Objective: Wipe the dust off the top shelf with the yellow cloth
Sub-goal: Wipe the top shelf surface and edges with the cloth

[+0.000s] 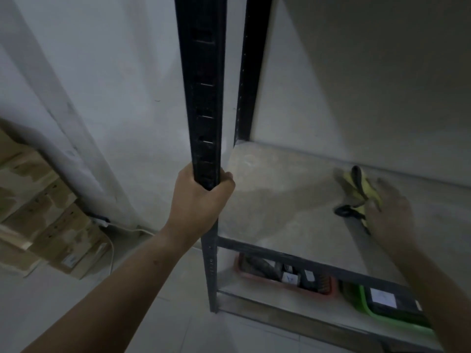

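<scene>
Under fingers of right hand (390,215): top shelf (293,200), pale, smudged. Black upright post (204,98), wrapped and gripped by left hand (201,200) fingers. Yellow cloth (356,183), beneath blurred right fingers on shelf; their curl cannot be told.

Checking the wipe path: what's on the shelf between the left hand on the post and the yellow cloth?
Nothing: head view shows only bare, dusty shelf board between the left hand and the yellow cloth.
</scene>
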